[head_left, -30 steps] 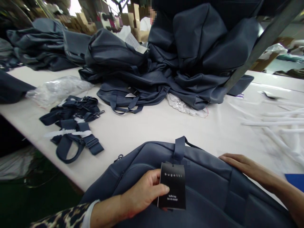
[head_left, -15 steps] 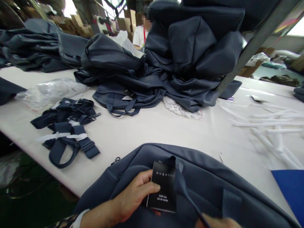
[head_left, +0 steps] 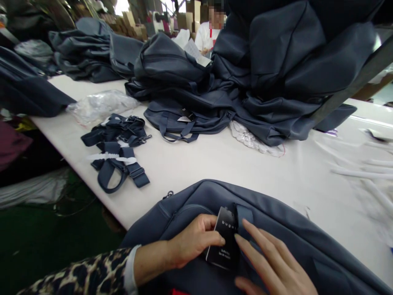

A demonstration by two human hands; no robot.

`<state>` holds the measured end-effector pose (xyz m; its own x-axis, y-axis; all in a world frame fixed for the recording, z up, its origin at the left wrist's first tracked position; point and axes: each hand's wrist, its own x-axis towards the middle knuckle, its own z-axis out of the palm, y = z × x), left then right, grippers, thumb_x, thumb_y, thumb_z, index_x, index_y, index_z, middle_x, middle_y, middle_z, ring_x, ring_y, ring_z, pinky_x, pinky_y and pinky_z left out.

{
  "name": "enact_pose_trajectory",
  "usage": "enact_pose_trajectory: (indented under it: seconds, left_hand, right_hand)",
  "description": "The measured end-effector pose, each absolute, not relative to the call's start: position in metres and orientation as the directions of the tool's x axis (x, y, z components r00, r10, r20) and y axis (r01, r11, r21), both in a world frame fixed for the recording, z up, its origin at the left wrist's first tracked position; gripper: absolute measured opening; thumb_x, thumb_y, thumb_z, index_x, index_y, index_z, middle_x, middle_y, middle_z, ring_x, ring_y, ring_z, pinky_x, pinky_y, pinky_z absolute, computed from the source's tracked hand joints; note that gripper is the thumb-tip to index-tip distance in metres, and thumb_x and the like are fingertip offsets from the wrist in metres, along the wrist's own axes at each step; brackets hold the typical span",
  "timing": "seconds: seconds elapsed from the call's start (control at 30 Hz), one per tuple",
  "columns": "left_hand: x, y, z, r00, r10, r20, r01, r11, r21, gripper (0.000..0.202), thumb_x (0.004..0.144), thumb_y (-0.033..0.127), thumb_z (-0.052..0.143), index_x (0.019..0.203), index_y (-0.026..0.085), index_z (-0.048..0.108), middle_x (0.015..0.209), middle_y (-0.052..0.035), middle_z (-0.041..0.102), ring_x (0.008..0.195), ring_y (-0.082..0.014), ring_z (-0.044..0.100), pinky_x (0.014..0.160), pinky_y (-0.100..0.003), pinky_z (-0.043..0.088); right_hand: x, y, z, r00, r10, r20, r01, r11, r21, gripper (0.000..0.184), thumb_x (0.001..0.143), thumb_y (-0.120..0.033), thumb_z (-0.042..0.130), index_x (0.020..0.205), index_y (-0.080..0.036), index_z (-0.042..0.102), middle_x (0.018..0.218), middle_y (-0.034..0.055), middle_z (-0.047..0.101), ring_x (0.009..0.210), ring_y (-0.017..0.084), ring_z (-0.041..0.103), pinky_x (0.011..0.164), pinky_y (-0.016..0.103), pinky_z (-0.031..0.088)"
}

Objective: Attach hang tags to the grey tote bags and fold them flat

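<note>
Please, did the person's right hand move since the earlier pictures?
Yes. Judged against the black tag, the right hand moved left, from the far right side of the blue bag to just beside the tag.

navy duffle bag (head_left: pixel 196 196) | 6 o'clock, lying flat, zip pocket up | black bugatti hang tag (head_left: pixel 229 223) | tilted on the bag's top, dangling by a strap loop
</note>
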<state>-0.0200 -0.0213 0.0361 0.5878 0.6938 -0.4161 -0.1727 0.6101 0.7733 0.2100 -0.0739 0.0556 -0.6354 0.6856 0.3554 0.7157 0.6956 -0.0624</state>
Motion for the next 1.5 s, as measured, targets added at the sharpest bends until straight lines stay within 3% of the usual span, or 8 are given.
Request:
enact_pose_trajectory:
  seconds: [0.2, 0.33, 0.5, 0.67, 0.9, 1.17, 1.37, 1.5]
  left_hand:
    - [-0.026, -0.023, 0.029, 0.646, 0.683, -0.341, -0.262, 0.618, 0.741, 0.027, 0.079, 0.036, 0.072, 0.089, 0.011, 0.070, 0.078, -0.0014, 0.059, 0.069, -0.0099, 0.050, 0.068, -0.021, 0.039]
    - [-0.025, -0.024, 0.022, 0.656, 0.679, -0.329, -0.367, 0.668, 0.647, 0.048, 0.088, 0.057, 0.063, 0.091, 0.010, 0.069, 0.076, -0.0022, 0.057, 0.066, -0.0090, 0.050, 0.066, -0.021, 0.040]
    - [-0.023, -0.024, 0.019, 0.658, 0.685, -0.314, -0.405, 0.673, 0.619, 0.050, 0.075, 0.060, 0.076, 0.083, 0.011, 0.068, 0.072, -0.0024, 0.060, 0.065, -0.0097, 0.054, 0.065, -0.020, 0.042]
    - [-0.024, -0.022, 0.017, 0.671, 0.678, -0.300, -0.397, 0.670, 0.627, 0.048, 0.067, 0.054, 0.085, 0.078, 0.011, 0.066, 0.072, -0.0007, 0.060, 0.066, -0.0099, 0.055, 0.066, -0.021, 0.042]
    - [-0.023, -0.020, 0.015, 0.678, 0.669, -0.304, -0.386, 0.676, 0.628, 0.042, 0.058, 0.040, 0.093, 0.072, 0.012, 0.065, 0.076, -0.0005, 0.065, 0.071, -0.0108, 0.057, 0.076, -0.024, 0.044]
    - [-0.020, -0.019, 0.018, 0.685, 0.680, -0.263, -0.405, 0.655, 0.638, 0.054, 0.054, 0.043, 0.094, 0.094, 0.014, 0.070, 0.089, -0.0055, 0.071, 0.087, -0.0194, 0.067, 0.086, -0.030, 0.046]
    - [-0.017, -0.021, 0.022, 0.652, 0.722, -0.232, -0.445, 0.612, 0.654, 0.061, 0.057, 0.038, 0.094, 0.104, 0.016, 0.063, 0.095, -0.0033, 0.069, 0.086, -0.0142, 0.065, 0.077, -0.022, 0.047]
    - [-0.015, -0.022, 0.021, 0.658, 0.726, -0.200, -0.455, 0.595, 0.662, 0.062, 0.058, 0.041, 0.093, 0.104, 0.017, 0.060, 0.092, -0.0023, 0.067, 0.083, -0.0135, 0.063, 0.073, -0.021, 0.046]
  right_hand:
    - [0.176, -0.043, 0.038, -0.614, 0.748, 0.253, 0.710, 0.663, -0.236, 0.105, 0.065, -0.046, 0.087, 0.151, -0.013, 0.037, 0.147, 0.0171, 0.050, 0.120, 0.033, 0.058, 0.094, 0.040, 0.057]
    - [0.182, -0.046, 0.034, -0.576, 0.765, 0.288, 0.664, 0.643, -0.381, 0.101, 0.073, -0.048, 0.081, 0.154, -0.016, 0.030, 0.146, 0.0155, 0.051, 0.122, 0.031, 0.056, 0.096, 0.040, 0.055]
    - [0.191, -0.041, 0.043, -0.559, 0.783, 0.272, 0.576, 0.603, -0.552, 0.096, 0.078, -0.056, 0.074, 0.155, -0.025, 0.027, 0.142, 0.0103, 0.056, 0.123, 0.028, 0.057, 0.099, 0.037, 0.054]
    - [0.210, -0.040, 0.052, -0.512, 0.850, 0.123, 0.597, 0.455, -0.661, 0.091, 0.074, -0.047, 0.081, 0.152, -0.035, 0.034, 0.136, 0.0052, 0.061, 0.103, 0.023, 0.069, 0.084, 0.027, 0.061]
    - [0.236, -0.045, 0.056, -0.478, 0.877, 0.056, 0.645, 0.393, -0.656, 0.068, 0.080, -0.047, 0.076, 0.143, -0.040, 0.050, 0.126, -0.0002, 0.069, 0.088, 0.019, 0.075, 0.079, 0.021, 0.060]
    - [0.215, -0.041, 0.069, -0.484, 0.836, 0.258, 0.652, 0.541, -0.531, 0.053, 0.096, -0.028, 0.055, 0.148, -0.031, 0.043, 0.123, 0.0005, 0.070, 0.100, 0.015, 0.072, 0.083, 0.015, 0.057]
    - [0.199, -0.042, 0.059, -0.595, 0.728, 0.340, 0.607, 0.684, -0.404, 0.069, 0.081, -0.055, 0.072, 0.137, -0.020, 0.053, 0.116, 0.0096, 0.071, 0.100, 0.022, 0.072, 0.084, 0.023, 0.059]
    - [0.200, -0.040, 0.059, -0.596, 0.735, 0.323, 0.570, 0.671, -0.475, 0.068, 0.080, -0.056, 0.073, 0.137, -0.023, 0.054, 0.115, 0.0078, 0.071, 0.100, 0.020, 0.071, 0.086, 0.022, 0.058]
